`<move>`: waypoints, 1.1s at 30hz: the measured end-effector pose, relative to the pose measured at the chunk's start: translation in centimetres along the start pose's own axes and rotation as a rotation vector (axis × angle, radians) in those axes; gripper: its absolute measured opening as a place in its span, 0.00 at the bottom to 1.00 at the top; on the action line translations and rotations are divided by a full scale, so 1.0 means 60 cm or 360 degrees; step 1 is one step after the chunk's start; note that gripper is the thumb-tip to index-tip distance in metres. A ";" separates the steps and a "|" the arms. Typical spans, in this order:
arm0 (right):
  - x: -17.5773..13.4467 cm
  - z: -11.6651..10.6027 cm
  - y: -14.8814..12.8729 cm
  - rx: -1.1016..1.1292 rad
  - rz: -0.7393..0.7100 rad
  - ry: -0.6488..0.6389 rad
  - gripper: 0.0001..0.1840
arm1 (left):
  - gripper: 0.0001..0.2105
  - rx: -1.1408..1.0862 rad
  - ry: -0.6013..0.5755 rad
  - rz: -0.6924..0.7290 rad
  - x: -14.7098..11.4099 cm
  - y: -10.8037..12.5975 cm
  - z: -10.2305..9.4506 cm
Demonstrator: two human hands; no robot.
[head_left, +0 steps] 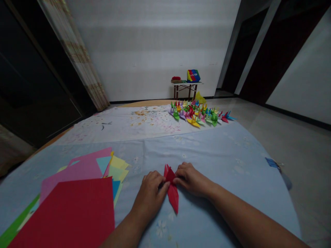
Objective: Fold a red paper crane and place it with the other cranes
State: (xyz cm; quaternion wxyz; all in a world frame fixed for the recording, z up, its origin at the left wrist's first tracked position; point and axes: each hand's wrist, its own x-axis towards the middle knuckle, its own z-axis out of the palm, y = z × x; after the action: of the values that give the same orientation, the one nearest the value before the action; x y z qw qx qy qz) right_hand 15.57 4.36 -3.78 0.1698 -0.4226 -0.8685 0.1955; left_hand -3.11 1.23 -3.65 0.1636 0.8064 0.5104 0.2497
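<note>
A partly folded red origami paper (173, 198) lies on the blue floral tablecloth, narrow and pointed at its near end, with split points at its far end. On its left edge my left hand (153, 189) pinches it between thumb and fingers. My right hand (189, 178) grips the opposite edge, fingers curled and thumb against the paper. Parts of the paper under the fingertips are hidden.
At left lies a stack of coloured paper sheets, a red sheet (77, 210) uppermost. Several folded paper cranes (191, 112) crowd the table's far right. Behind them, a small stand (186, 83) holds a multicoloured cube (193, 75).
</note>
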 end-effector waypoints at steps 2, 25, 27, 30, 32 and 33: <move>0.001 -0.001 -0.003 -0.0027 0.0026 -0.0021 0.11 | 0.08 -0.0004 0.0007 -0.0045 0.000 0.001 0.002; 0.014 -0.002 -0.022 -0.0185 0.0275 -0.0080 0.12 | 0.10 0.0309 -0.0055 -0.0247 0.008 0.007 0.012; 0.015 0.000 -0.021 -0.0172 0.0286 -0.0074 0.11 | 0.09 0.0381 -0.0064 -0.0267 0.008 0.009 0.013; 0.016 0.002 -0.020 -0.0142 0.0308 -0.0051 0.10 | 0.09 0.0426 -0.0064 -0.0290 0.007 0.011 0.015; 0.016 0.002 -0.020 -0.0135 0.0330 -0.0048 0.10 | 0.09 0.0429 -0.0068 -0.0306 0.007 0.011 0.014; 0.017 0.002 -0.020 -0.0135 0.0338 -0.0046 0.10 | 0.09 0.0428 -0.0068 -0.0314 0.007 0.012 0.014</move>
State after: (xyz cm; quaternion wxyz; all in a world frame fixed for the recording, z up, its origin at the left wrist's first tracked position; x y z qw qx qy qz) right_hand 14.13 4.45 -3.14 0.1176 -0.5162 -0.8287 0.1817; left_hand -1.96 1.31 -3.87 0.0886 0.7722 0.6123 0.1446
